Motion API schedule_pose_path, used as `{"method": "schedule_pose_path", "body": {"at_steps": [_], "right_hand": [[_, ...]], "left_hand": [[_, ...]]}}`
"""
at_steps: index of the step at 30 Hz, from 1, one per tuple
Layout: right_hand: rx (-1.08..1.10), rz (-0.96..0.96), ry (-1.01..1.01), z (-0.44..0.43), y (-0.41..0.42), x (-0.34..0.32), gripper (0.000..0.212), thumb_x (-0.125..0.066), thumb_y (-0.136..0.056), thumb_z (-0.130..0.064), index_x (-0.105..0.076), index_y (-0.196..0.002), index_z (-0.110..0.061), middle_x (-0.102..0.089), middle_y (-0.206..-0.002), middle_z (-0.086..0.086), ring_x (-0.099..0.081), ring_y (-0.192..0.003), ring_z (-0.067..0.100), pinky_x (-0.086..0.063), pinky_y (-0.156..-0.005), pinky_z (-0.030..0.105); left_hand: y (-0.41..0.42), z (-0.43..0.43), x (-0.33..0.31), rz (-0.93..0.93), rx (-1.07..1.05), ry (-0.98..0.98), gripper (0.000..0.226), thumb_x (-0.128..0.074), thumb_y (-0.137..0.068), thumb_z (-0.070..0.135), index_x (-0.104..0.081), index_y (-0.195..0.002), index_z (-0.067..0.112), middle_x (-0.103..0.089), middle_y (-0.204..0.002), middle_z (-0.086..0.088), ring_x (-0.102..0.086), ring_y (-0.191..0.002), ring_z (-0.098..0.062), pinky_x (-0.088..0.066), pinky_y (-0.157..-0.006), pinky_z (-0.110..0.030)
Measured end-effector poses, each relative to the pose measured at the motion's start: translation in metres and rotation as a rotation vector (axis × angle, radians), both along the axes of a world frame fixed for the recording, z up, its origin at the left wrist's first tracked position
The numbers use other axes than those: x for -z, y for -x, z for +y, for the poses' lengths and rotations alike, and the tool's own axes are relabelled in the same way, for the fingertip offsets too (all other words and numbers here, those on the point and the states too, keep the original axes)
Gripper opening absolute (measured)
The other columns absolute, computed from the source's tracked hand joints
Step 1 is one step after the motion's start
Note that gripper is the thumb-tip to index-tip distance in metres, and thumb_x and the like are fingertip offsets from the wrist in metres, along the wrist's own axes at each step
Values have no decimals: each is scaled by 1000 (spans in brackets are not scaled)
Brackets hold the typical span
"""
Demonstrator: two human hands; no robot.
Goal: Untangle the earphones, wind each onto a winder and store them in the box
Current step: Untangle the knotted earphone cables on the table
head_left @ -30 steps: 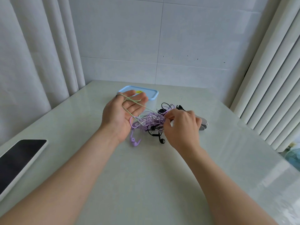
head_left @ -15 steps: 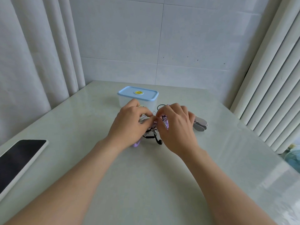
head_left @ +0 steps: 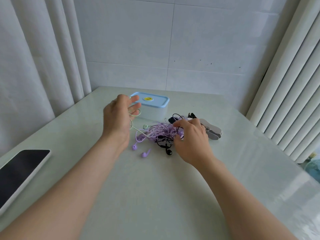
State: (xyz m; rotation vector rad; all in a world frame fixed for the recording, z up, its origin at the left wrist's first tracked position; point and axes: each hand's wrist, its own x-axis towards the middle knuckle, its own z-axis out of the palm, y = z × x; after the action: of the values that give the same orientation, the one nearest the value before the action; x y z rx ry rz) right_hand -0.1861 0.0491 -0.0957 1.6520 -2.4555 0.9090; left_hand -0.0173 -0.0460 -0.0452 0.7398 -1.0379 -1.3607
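A tangle of purple earphones [head_left: 156,133] and black earphones [head_left: 164,144] lies mid-table. A pale green earphone cable [head_left: 134,121] runs from the tangle up around the fingers of my left hand [head_left: 118,118], which is raised left of the pile and holds that cable. One green earbud [head_left: 145,126] lies by the pile. My right hand [head_left: 191,140] rests on the right side of the tangle, its curled fingertips pinching purple strands. Flat grey winders [head_left: 213,131] lie just behind my right hand. The clear box with a closed blue lid [head_left: 152,105] stands behind the pile.
A phone or tablet with a dark screen [head_left: 19,172] lies at the table's left edge. White curtains hang on the left, a ribbed white radiator or blind on the right, and a tiled wall stands behind the table.
My hands were together over the tangle half a second ago. My left hand has since lifted up and left, drawing the green cable out, while my right hand stays on the pile.
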Motion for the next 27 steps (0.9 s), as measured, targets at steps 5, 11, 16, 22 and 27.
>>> {"method": "schedule_pose_path", "body": {"at_steps": [5, 11, 16, 22, 27], "right_hand": [[-22, -84, 42, 2, 5, -3, 65, -51, -84, 7, -63, -138, -28, -46, -124, 7, -50, -116, 33, -34, -90, 28], [34, -75, 111, 4, 6, -7, 52, -52, -81, 10, -76, -111, -24, -52, -109, 4, -56, -97, 26, -36, -76, 29], [93, -52, 149, 4, 5, -7, 33, -59, -84, -8, -77, -108, -21, -61, -109, 6, -60, -100, 28, -46, -84, 33], [118, 111, 140, 4, 0, -4, 34, -65, -82, -22, -69, -114, -31, -54, -115, -2, -43, -115, 27, -26, -93, 33], [-220, 96, 206, 6, -11, -7, 64, -47, -72, -11, -65, -128, -35, -52, -128, -7, -44, -120, 21, -35, -98, 39]], "left_hand": [[-4, -4, 3, -13, -91, -64, 14, -58, -91, 13, -56, -77, 11, -68, -65, -2, -63, -56, -18, -62, -76, -41], [-9, -5, 18, -893, -487, 338, 17, -62, -86, 18, -56, -101, 15, -57, -90, 1, -48, -83, -30, -35, -70, -35], [-14, -6, 26, -1480, -385, 447, 17, -63, -86, 16, -73, -88, 29, -52, -112, -2, -49, -107, -35, -35, -84, -40], [-14, -3, 19, -1664, -155, 564, 19, -62, -74, 17, -74, -72, 32, -59, -88, 10, -41, -107, -24, -27, -81, -39], [-6, 1, 20, -1557, -96, 592, 20, -56, -83, 34, -71, -72, 26, -68, -77, 9, -48, -97, -22, -27, -80, -40]]}}
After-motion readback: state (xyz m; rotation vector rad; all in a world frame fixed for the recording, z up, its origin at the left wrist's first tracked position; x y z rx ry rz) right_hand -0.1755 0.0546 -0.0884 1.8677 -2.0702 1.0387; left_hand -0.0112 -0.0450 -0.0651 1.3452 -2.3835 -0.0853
